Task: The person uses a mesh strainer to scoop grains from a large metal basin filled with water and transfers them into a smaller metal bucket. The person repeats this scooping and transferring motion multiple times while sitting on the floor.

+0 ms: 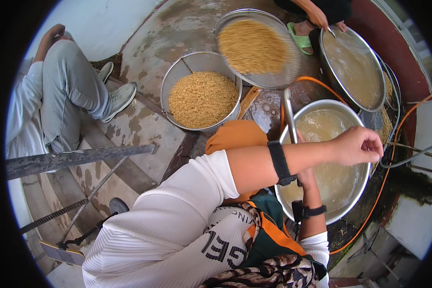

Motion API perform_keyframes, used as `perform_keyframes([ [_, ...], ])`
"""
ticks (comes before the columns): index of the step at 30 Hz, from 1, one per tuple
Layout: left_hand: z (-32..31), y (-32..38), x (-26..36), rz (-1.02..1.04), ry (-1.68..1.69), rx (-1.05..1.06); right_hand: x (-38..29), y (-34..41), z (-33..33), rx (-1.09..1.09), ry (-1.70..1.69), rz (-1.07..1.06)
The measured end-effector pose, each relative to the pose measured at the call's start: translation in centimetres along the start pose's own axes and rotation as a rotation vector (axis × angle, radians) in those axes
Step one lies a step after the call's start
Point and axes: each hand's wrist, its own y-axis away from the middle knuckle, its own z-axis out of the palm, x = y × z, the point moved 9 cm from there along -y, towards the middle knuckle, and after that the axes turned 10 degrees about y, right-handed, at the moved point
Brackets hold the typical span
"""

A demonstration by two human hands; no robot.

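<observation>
My left hand (360, 145) reaches across above a metal basin (363, 187) of cloudy tan water; its fingers are loosely curled and hold nothing that I see. Under my left forearm, my right hand (305, 174) is on a metal handle (290, 115), its grip partly hidden. This handle runs up to the rim of a large round metal strainer (291, 68). Motion-blurred golden grain (252, 46) lies in the strainer. Left of the handle, a metal bucket or basket (162, 90) stands on the floor, heaped with golden grain (203, 99). Black straps circle both my forearms.
A co-worker's hand (317, 18) is at a second basin (381, 75) of cloudy water. Another person (64, 86) sits at left on concrete steps (129, 172). An orange hose (385, 180) curves around the basins. A metal rail (82, 158) crosses the left side. A wooden piece (249, 100) lies by the bucket.
</observation>
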Motion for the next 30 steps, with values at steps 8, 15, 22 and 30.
perform_keyframes([
  [8,-0.4,0.6,1.0,-0.012,-0.019,0.009,-3.9,-6.9,7.1,-0.138,0.854,-0.199],
  [15,-0.2,0.5,1.0,-0.066,-0.002,-0.072,-4.0,-7.2,3.0,0.004,0.326,-0.044],
  [22,-0.6,0.7,0.6,-0.117,-0.021,-0.082,3.3,4.8,-5.6,0.37,-0.242,0.318],
  [30,-1.6,0.1,-0.9,-0.188,-0.071,0.014,15.8,26.2,-14.7,1.019,0.009,0.69],
])
